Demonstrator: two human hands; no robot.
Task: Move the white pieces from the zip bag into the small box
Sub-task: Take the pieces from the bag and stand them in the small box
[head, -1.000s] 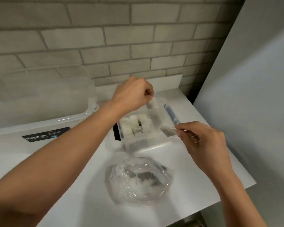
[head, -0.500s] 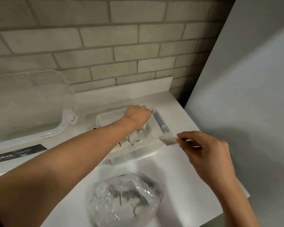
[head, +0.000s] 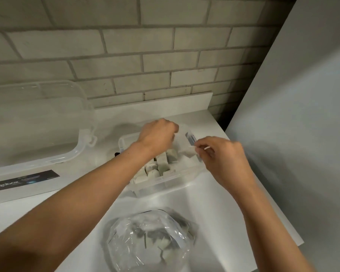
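Observation:
The small clear box [head: 166, 185] stands on the white table and holds several white pieces [head: 162, 164] standing in rows. My left hand [head: 157, 136] hovers over the box's back half with the fingers curled down; the fingertips are hidden and no piece shows in them. My right hand [head: 225, 160] is at the box's right rim and pinches one white piece [head: 187, 153] just above that rim. The clear zip bag [head: 149, 241] lies crumpled in front of the box with a few white pieces inside.
A large clear plastic container [head: 37, 122] with a clip latch lies at the left, a black label [head: 24, 180] in front of it. A brick wall [head: 145, 65] stands behind. A grey panel [head: 302, 134] rises at the right, past the table's edge [head: 279, 209].
My left hand went down into the box with a piece and now sits slightly higher over it. My right hand carried its piece left, up to the box's right rim.

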